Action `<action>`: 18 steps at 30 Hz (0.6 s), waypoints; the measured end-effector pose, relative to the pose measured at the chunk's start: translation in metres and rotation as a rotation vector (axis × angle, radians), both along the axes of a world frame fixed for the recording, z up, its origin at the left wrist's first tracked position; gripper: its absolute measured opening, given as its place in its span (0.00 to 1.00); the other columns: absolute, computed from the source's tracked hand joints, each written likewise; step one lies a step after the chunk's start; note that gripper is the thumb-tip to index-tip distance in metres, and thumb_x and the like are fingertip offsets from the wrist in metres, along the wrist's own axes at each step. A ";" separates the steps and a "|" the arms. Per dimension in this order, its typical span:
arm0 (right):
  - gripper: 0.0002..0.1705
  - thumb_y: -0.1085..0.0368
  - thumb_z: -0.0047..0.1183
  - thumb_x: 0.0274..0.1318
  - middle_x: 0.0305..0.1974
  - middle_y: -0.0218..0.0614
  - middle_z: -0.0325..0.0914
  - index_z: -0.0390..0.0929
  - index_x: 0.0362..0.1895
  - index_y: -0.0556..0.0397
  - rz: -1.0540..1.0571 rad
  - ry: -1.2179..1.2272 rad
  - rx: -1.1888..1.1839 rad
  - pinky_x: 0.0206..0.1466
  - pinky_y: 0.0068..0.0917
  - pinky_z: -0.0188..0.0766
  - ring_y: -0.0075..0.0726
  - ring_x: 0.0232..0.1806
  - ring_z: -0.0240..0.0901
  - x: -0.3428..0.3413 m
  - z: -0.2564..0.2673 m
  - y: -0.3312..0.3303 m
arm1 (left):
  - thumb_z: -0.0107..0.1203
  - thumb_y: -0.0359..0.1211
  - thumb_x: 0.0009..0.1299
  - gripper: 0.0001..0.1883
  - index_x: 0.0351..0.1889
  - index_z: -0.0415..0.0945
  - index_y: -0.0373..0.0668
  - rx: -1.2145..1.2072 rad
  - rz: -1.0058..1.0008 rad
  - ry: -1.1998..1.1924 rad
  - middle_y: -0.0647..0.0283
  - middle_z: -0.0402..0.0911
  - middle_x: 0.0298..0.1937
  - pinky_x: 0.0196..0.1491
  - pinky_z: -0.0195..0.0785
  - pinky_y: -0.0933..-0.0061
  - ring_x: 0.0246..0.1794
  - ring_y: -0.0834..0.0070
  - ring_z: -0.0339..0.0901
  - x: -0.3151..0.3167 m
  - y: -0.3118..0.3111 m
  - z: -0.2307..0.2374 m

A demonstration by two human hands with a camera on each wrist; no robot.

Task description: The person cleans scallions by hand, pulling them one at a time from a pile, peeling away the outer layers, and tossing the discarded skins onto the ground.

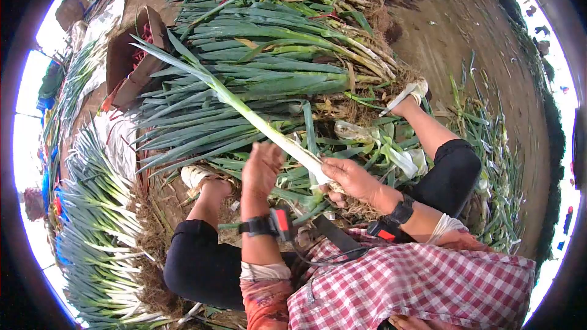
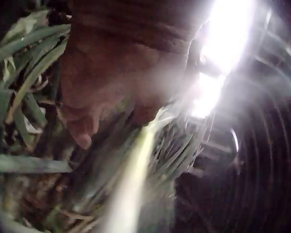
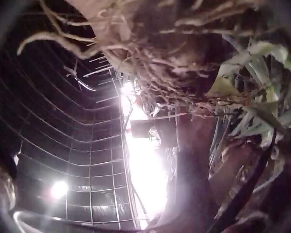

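My right hand (image 1: 351, 180) grips a long green onion (image 1: 263, 125) near its root end. Its white stalk slants up and to the left, ending in green leaves (image 1: 174, 58). Tangled brown roots (image 3: 169, 73) fill the top of the right wrist view. Beside the middle of the stalk is my left hand (image 1: 263, 168), blurred, with its fingers loosely bent. In the left wrist view the fingers (image 2: 80, 138) hang apart and one fingertip overlaps the pale stalk (image 2: 131, 189).
Piles of green onions (image 1: 269, 43) lie ahead, roots to the right. More onions (image 1: 104, 220) are stacked at the left. A cardboard box (image 1: 137, 55) stands at the upper left. Stripped leaves (image 1: 391, 146) litter the ground between the feet.
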State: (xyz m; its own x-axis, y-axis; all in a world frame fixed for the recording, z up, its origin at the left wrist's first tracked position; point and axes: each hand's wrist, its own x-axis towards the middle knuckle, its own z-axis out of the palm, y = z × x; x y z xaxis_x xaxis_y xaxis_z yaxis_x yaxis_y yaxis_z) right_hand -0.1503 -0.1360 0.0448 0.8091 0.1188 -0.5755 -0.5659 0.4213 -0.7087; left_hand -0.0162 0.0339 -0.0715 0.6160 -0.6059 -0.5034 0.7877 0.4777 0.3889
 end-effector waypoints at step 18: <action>0.20 0.63 0.40 0.57 0.22 0.30 0.67 0.60 0.54 0.56 0.152 -0.192 -0.728 0.22 0.21 0.62 0.20 0.22 0.63 -0.003 -0.015 0.007 | 0.54 0.29 0.57 0.08 0.30 0.74 0.33 0.837 0.116 -0.756 0.68 0.74 0.21 0.23 0.58 0.85 0.19 0.86 0.64 0.010 -0.026 0.073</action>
State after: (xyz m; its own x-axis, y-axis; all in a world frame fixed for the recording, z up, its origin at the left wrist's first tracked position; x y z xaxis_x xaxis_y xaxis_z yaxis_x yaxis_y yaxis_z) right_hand -0.1534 -0.1289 0.0293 0.9078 -0.1188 -0.4022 -0.4194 -0.2616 -0.8693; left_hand -0.0063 0.0083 0.0017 0.9646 -0.1733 -0.1988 0.1833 -0.1016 0.9778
